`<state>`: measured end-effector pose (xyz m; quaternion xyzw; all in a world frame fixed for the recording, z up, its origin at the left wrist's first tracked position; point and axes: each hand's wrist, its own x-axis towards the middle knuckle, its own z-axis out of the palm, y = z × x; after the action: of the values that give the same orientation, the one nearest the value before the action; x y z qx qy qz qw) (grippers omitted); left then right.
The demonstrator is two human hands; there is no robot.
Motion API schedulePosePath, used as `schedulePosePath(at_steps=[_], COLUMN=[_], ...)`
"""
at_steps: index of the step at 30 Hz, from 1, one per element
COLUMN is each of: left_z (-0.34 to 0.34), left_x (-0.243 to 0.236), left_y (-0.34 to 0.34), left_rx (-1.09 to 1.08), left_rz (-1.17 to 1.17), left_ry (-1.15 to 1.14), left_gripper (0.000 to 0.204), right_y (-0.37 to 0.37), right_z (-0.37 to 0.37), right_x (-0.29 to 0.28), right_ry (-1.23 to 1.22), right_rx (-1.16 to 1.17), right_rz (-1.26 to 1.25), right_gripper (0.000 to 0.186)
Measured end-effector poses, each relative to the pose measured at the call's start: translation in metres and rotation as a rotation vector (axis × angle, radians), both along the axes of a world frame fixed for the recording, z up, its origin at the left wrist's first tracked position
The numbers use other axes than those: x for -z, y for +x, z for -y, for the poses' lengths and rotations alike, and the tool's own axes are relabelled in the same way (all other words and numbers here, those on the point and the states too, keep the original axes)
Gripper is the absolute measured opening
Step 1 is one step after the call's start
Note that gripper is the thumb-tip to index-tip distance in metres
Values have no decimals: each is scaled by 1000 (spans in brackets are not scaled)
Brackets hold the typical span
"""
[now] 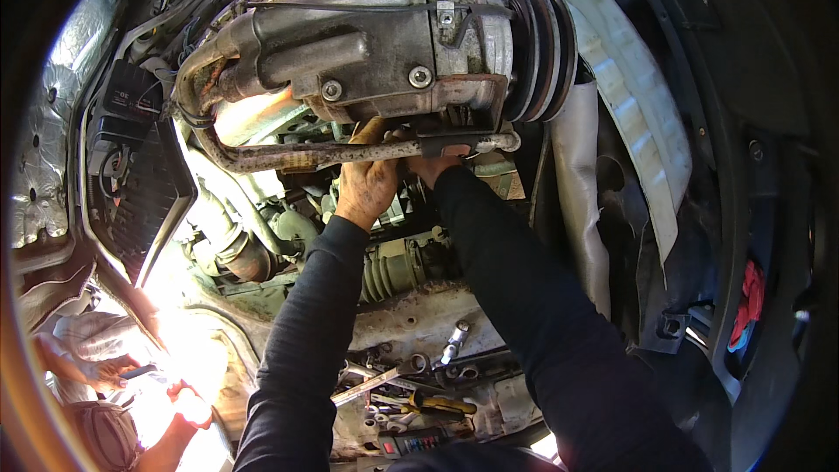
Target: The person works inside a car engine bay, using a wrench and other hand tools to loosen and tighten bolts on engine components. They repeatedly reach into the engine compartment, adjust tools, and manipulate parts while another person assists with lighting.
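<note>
Both of my arms, in dark sleeves, reach up into an engine bay beneath a greasy metal compressor (pixel 367 52) with a ribbed pulley (pixel 537 48) at its right end. A metal pipe (pixel 315 156) runs along the compressor's lower side and crosses in front of my fingers. My left hand (pixel 367 190) has its back showing below the pipe, and part of a finger appears above it. My right hand (pixel 428 170) is close beside it, mostly covered by the pipe and its dark bracket (pixel 447 149). What either hand touches or holds is hidden.
Below my hands lies a ribbed rubber boot (pixel 391 273). Between my forearms, wrenches (pixel 380 382), a socket (pixel 454 343) and yellow-handled pliers (pixel 441 404) lie on a ledge. At lower left, another person's hand (pixel 109 371) holds a small tool. A black battery (pixel 131 96) stands left.
</note>
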<state>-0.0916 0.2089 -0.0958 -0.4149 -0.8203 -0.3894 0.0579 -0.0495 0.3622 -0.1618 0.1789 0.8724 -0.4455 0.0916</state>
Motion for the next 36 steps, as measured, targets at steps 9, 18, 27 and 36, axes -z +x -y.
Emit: schedulePosePath(at_steps=[9,18,27,36], left_z=[14,6,13,2], left_x=[-4,12,9,28], left_y=[-47,-20,-2,8], left_rx=[314,280,379,813], left_rz=[237,158,54,156], left_ry=[-76,-140,-233,-333], left_gripper=[36,28,27,29], right_y=[4,31,52,68], right_z=[23,45,52,42], right_x=[-112,-119,-108,-100], right_ry=[124,440,423,302], right_rx=[-220,-126,-168,-727], right_rz=[-96,-53,-34,540], right_gripper=[34,31,21,37])
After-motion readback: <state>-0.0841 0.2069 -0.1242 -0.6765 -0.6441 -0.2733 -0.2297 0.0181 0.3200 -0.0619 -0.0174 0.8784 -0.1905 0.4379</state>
